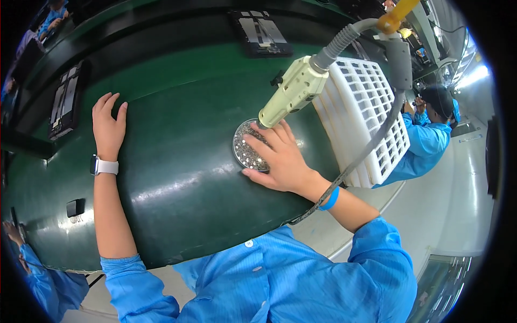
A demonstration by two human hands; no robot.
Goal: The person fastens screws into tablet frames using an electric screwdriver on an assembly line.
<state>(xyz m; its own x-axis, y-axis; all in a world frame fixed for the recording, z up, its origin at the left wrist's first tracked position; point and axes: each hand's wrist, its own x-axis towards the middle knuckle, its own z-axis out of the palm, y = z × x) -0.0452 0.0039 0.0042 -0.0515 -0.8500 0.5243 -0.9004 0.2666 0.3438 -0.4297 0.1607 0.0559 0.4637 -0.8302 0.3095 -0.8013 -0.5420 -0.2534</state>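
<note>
My left hand (110,126) lies on the green mat (177,151) with its fingers stretched out, holding nothing that I can see. My right hand (280,156) is spread over the right side of a round, clear dish (237,152). Small silvery metal pieces (249,152), like screws, fill that dish. The fingers reach onto the pieces, while the thumb rests by the dish's near edge. Just above these fingers hangs a pale yellow-green electric screwdriver (293,89), its nose pointing down at the dish. I cannot make out its tip.
White foam grid trays (371,113) are stacked on the right, beside a dark cable (371,145). Opened flat devices lie at the far side (262,33) and far left (65,101). A small black block (75,208) sits near the left. A person in blue (425,137) works at right.
</note>
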